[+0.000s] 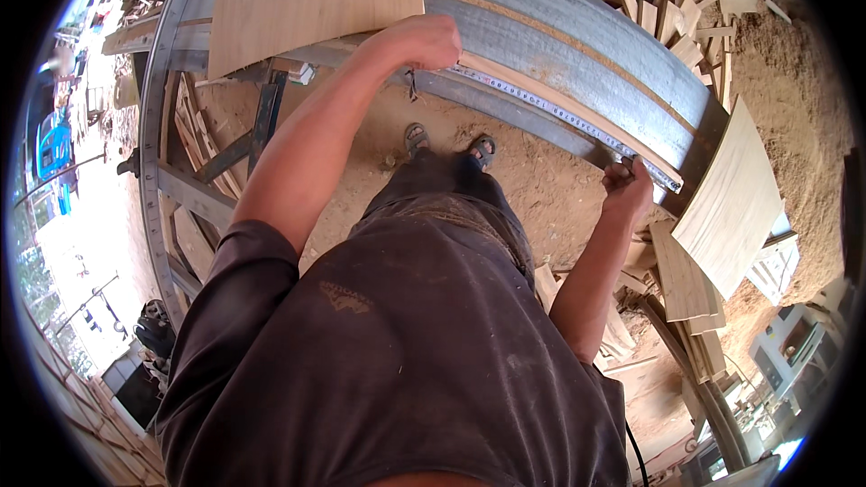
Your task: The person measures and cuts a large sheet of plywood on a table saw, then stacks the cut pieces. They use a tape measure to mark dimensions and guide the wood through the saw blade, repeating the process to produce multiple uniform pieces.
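A narrow wooden strip (pixel 541 97) lies along the grey metal bench top (pixel 577 45). Along its near edge runs the pulled-out blade of a tape measure (pixel 550 108). My left hand (pixel 435 41) is closed around the blade's left end, and whatever case it has is hidden there. A short dark strap dangles beneath that hand. At the strip's right end, my right hand (pixel 629 185) has its fingers closed against the blade, with something small and dark between them that I cannot make out. The blade reaches a little past these fingers.
A wide plywood sheet (pixel 316 0) covers the bench's left part. Pale boards (pixel 735 198) lean at the right end. Wood offcuts (pixel 686 18) are heaped beyond the bench on sandy ground. A metal frame (pixel 158 144) stands on the left. My sandalled feet are below the bench edge.
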Demonstrator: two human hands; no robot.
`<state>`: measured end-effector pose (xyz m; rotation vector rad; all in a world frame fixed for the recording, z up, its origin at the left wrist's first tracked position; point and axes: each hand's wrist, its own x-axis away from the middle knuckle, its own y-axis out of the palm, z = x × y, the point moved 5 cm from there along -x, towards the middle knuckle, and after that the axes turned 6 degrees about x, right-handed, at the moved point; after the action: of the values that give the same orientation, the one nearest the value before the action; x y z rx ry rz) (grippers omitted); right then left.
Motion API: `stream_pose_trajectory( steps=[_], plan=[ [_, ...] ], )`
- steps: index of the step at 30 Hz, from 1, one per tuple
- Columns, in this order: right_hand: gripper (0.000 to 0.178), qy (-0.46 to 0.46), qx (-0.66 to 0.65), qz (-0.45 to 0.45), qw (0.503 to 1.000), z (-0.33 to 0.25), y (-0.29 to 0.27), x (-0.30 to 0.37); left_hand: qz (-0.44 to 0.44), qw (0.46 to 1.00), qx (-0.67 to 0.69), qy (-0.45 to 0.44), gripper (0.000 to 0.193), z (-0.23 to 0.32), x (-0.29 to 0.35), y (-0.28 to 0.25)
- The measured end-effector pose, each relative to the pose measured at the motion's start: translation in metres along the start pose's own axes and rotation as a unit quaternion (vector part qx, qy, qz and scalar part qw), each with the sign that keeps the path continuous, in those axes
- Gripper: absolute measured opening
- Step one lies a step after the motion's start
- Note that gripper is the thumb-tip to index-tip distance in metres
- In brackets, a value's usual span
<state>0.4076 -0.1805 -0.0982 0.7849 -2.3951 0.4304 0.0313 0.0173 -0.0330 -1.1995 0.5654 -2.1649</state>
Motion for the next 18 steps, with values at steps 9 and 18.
stream_pose_trajectory(
  steps=[9,18],
  plan=[
    [0.025,-0.003,0.002,-0.014,1.000,-0.003,0.000,0.001,0.002,1.000,0.016,0.000,0.014,-0.009,-0.012,0.002],
    [0.026,-0.009,-0.022,-0.022,0.999,-0.003,-0.001,-0.002,-0.001,0.999,0.011,0.047,0.016,0.000,-0.004,-0.003]
  ],
)
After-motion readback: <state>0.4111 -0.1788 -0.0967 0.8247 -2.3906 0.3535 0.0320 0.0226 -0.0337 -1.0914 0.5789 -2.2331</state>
